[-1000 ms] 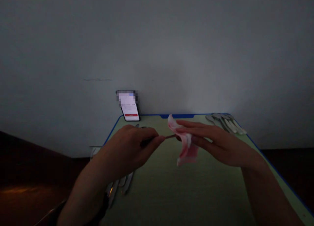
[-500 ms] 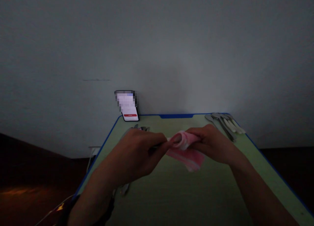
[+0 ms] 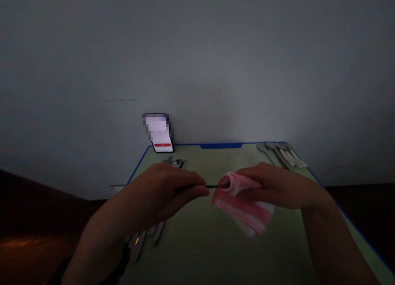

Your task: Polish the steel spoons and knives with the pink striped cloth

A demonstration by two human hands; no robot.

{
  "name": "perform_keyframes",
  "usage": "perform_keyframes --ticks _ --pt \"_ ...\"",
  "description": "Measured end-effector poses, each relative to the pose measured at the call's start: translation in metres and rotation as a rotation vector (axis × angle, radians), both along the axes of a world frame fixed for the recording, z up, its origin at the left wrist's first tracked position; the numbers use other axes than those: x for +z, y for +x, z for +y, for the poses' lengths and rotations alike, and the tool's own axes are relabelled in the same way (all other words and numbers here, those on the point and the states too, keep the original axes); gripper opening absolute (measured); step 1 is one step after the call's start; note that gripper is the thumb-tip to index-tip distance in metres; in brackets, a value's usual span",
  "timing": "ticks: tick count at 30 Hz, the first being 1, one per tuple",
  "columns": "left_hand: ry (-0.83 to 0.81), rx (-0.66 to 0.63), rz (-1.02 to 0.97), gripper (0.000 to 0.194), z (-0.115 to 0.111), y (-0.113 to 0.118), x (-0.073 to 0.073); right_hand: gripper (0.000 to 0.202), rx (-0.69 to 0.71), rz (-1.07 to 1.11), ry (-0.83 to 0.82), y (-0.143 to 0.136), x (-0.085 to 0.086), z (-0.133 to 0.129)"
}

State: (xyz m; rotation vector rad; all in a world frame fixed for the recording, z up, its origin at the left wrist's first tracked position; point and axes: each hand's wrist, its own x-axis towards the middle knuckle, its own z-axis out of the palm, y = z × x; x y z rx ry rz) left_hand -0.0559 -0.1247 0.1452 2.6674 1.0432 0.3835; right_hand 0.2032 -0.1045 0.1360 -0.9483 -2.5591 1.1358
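My left hand (image 3: pixel 160 192) is closed around one end of a thin piece of cutlery (image 3: pixel 212 186). Its kind is hidden, since only a short dark length shows between the hands. The other end runs into a pink-and-white striped cloth (image 3: pixel 247 211). My right hand (image 3: pixel 277 186) pinches that cloth, folded round the cutlery, while a loose flap hangs below. Both hands are above the middle of the table. Partly behind my left hand and forearm lie several metal pieces of cutlery (image 3: pixel 157 233), handles towards me.
A light-green table (image 3: pixel 210 252) with a blue rim stands against a grey wall (image 3: pixel 197 62). At the back left a lit phone (image 3: pixel 162 132) leans upright. Several spoons (image 3: pixel 271 146), some metal and some white-handled, lie at the back right corner.
My hands have moved apart, the right one going right with the cloth. A thin length of the cutlery now shows between them. The cloth's flap swings lower and to the right.
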Motion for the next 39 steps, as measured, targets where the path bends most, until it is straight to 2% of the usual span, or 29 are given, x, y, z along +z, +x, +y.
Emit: perform_keyframes --ticks 7,12,14,16,19,21,22,26,30,36,39 --pt "0.035 0.038 0.043 0.030 -0.007 0.013 -0.002 0.019 -0.053 -0.068 0.091 0.005 -0.001 -0.001" --pt "0.056 0.087 -0.071 0.023 -0.007 0.012 0.001 0.016 -0.179 -0.004 0.220 -0.003 -0.002 -0.001" --pt "0.062 0.108 -0.127 0.022 -0.007 0.012 0.004 0.015 -0.249 0.101 0.257 -0.006 -0.004 -0.001" --pt "0.081 0.149 -0.193 0.022 -0.008 0.016 0.005 0.020 -0.422 0.295 0.301 -0.011 -0.007 -0.002" --pt "0.106 0.183 -0.313 0.023 -0.013 0.030 0.002 0.034 -0.817 0.651 0.315 -0.026 -0.014 -0.004" --pt "0.110 0.191 -0.388 0.022 -0.016 0.041 -0.003 0.038 -1.000 0.849 0.239 -0.040 -0.020 -0.006" --pt "0.119 0.205 -0.412 0.021 -0.017 0.045 -0.006 0.038 -1.037 0.931 0.171 -0.047 -0.024 -0.007" --pt "0.162 0.270 -0.416 0.023 -0.017 0.055 -0.018 0.038 -1.010 1.128 -0.116 -0.067 -0.040 -0.004" --pt "0.196 0.293 -0.365 0.019 -0.014 0.055 -0.023 0.037 -0.986 1.140 -0.203 -0.064 -0.049 0.003" --pt "0.079 0.256 -0.219 0.020 -0.004 0.036 -0.014 0.029 -0.746 0.959 -0.270 -0.034 -0.039 0.011" --pt "0.000 0.239 -0.156 0.020 -0.001 0.019 -0.006 0.025 -0.693 0.869 -0.255 -0.019 -0.032 0.012"
